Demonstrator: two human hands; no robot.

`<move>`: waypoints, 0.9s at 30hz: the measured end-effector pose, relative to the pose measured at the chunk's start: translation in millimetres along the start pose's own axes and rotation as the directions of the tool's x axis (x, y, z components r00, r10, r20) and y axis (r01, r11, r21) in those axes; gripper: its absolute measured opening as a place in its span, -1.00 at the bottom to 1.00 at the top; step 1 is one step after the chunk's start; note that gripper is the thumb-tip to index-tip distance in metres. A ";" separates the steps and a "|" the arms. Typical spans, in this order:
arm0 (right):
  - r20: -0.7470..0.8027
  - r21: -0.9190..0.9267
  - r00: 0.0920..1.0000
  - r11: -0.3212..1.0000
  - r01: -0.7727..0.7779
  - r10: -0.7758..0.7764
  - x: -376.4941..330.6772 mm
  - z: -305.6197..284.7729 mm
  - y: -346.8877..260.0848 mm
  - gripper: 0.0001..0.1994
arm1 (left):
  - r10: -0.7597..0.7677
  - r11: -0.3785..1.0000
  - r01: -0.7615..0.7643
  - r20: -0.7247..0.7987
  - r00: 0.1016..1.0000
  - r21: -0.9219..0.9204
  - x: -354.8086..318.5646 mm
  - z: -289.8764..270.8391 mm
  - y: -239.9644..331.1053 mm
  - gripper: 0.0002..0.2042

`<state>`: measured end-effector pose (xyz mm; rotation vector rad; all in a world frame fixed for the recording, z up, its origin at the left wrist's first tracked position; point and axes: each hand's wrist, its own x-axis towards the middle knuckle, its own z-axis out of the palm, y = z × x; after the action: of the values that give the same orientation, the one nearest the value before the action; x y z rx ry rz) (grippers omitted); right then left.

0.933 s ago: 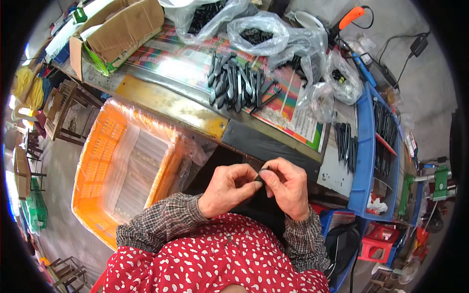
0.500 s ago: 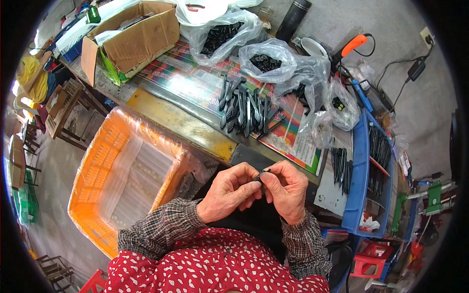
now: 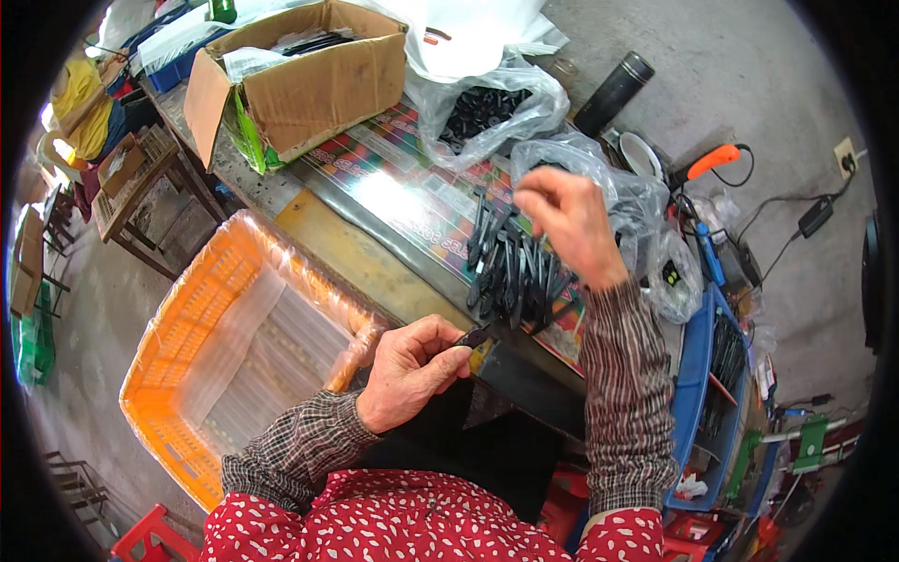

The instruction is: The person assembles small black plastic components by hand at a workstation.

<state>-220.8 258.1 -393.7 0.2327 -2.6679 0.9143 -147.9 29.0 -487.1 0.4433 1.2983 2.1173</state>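
Observation:
Between the thumb and fingers of my left hand (image 3: 412,370) is a small, narrow black plastic piece (image 3: 474,336), its tip pointing up and right. This hand is closed just in front of the table's near edge. Raised above the table is my right hand (image 3: 573,225), its fingers bent and smeared by motion. Whether it holds anything does not show. Below and left of it lies a pile of long black pieces (image 3: 510,276). A clear plastic bag (image 3: 559,150), partly covered by the right hand, is just beyond it. Another clear bag holds small black parts (image 3: 482,117).
At left, an orange crate (image 3: 178,351) lined with clear plastic stands beside the table. A cardboard box (image 3: 328,89) is on the table's far left. A blue tray (image 3: 691,412) with black pieces sits at right. Behind the bags lies a black cylinder (image 3: 613,94).
Both hands were together at the small black piece. My right hand has left it and moved up and away over the table, while my left hand keeps the piece. The view has shifted somewhat.

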 end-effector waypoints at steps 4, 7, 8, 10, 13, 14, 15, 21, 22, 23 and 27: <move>-0.113 -0.311 0.979 0.942 0.127 -0.170 65.3 9.8 30.6 -0.87 | 0.058 0.998 -0.059 -0.030 0.998 -0.036 11.6 -13.6 4.8 -0.92; -0.139 -0.423 0.964 0.894 0.149 -0.226 101.6 25.2 52.0 -0.87 | 0.047 0.998 -0.049 -0.047 0.998 -0.041 17.4 -20.9 4.7 -0.92; -0.154 -0.493 0.955 0.858 0.147 -0.252 111.8 31.2 55.6 -0.87 | 0.023 0.999 -0.024 -0.046 0.999 -0.039 18.4 -23.0 4.9 -0.92; -0.146 -0.569 0.972 0.819 0.071 -0.186 129.7 42.7 61.3 -0.87 | 0.010 0.999 -0.013 -0.061 0.998 -0.046 20.7 -23.1 6.7 -0.92; -0.131 -0.670 0.983 0.743 0.009 -0.130 147.8 50.6 65.6 -0.80 | -0.009 0.998 0.005 -0.069 0.998 -0.056 23.5 -25.0 8.3 -0.93; -0.157 -0.662 0.987 0.745 -0.077 -0.037 153.1 53.2 64.2 -0.76 | -0.009 0.999 0.007 -0.052 0.999 -0.032 24.5 -26.5 8.3 -0.92; -0.183 -0.654 0.982 0.739 -0.163 0.055 158.3 54.8 62.4 -0.72 | -0.007 1.000 0.007 -0.034 0.999 -0.008 25.6 -27.7 8.9 -0.91; -0.242 -0.620 0.968 0.756 -0.209 0.069 172.1 66.7 78.3 -0.71 | -0.014 1.000 0.014 -0.016 1.000 -0.004 20.6 -29.3 12.6 -0.91; -0.262 -0.626 0.963 0.748 -0.223 0.067 169.9 70.1 82.6 -0.79 | -0.034 0.999 0.034 -0.013 0.999 -0.007 21.6 -29.8 11.7 -0.90; -0.283 -0.631 0.957 0.738 -0.237 0.066 167.7 71.3 86.8 -0.85 | -0.037 0.999 0.037 -0.015 0.999 -0.007 23.5 -30.1 10.5 -0.90; -0.193 -0.645 0.980 0.746 -0.168 0.053 153.8 69.7 92.3 -0.87 | -0.033 0.999 0.033 -0.015 0.999 -0.001 19.4 -29.8 7.3 -0.90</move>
<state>-404.8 279.1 -445.9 -0.1657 -2.6722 -0.0405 -181.9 18.9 -495.1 0.4041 1.3046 2.0977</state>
